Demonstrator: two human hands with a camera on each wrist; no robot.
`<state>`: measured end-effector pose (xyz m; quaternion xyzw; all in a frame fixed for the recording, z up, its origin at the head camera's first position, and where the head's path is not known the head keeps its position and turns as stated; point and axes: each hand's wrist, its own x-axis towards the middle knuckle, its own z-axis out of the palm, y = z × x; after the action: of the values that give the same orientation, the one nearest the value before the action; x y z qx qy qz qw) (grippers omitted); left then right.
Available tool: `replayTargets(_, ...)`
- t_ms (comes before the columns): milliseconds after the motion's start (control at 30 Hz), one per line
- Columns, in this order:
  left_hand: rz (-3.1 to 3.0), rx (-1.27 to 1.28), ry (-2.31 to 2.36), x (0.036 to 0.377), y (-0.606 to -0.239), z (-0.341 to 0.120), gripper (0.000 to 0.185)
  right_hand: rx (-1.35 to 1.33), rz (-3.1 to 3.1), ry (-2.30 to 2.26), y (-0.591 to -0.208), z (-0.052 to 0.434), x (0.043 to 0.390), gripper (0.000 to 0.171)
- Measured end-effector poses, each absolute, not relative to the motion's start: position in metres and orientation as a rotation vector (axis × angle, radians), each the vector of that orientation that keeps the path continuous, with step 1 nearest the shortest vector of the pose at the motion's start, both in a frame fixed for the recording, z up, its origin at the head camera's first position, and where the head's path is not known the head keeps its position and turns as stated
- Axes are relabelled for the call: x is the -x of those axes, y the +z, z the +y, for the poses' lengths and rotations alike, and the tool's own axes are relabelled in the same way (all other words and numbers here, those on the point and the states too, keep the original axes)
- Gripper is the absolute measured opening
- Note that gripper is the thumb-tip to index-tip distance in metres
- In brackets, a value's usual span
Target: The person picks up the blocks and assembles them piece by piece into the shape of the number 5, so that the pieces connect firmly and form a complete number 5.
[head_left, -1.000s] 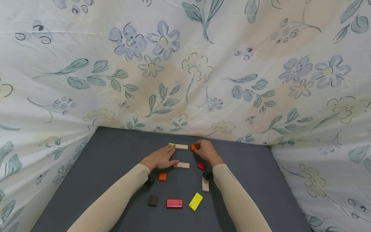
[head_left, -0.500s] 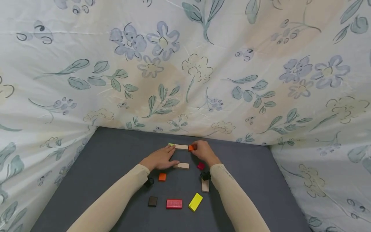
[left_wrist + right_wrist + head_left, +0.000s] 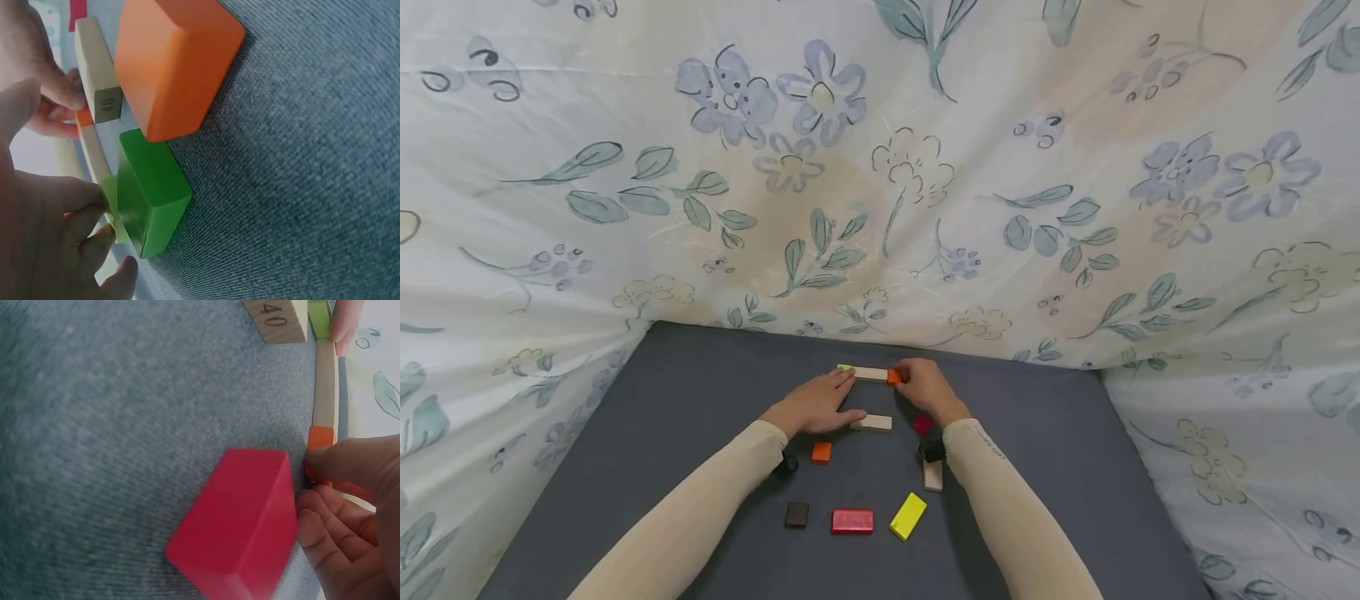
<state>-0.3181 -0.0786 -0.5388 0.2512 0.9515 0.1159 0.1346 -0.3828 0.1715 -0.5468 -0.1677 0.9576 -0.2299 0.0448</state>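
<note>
Right hand point(image 3: 925, 388) pinches the orange block point(image 3: 893, 377) against the far plank's point(image 3: 871, 374) end, left hand point(image 3: 817, 404) flat opposite; six blocks seemingly remain nearer.

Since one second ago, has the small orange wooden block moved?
Yes. The small orange wooden block, pinched by the right hand, moved left until it meets the long pale wooden block.

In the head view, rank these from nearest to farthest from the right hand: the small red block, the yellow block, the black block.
From the right hand:
1. Small red block, just below the hand, toward the person.
2. Yellow block, in the near row, beside the right forearm.
3. Black block, left end of that near row, across from the hand.
</note>
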Motion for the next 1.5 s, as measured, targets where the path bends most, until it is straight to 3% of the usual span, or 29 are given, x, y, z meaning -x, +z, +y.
replayTargets(933, 2.862, -0.769, 0.222, 0.319, -0.543, -0.072, 0.092, 0.492, 2.898, -0.731, -0.552, 0.175, 0.386, 0.032)
replayTargets(1500, 2.945, -0.747, 0.290, 0.321, -0.553, -0.069, 0.084, 0.475, 2.897, -0.703, -0.551, 0.173, 0.384, 0.039)
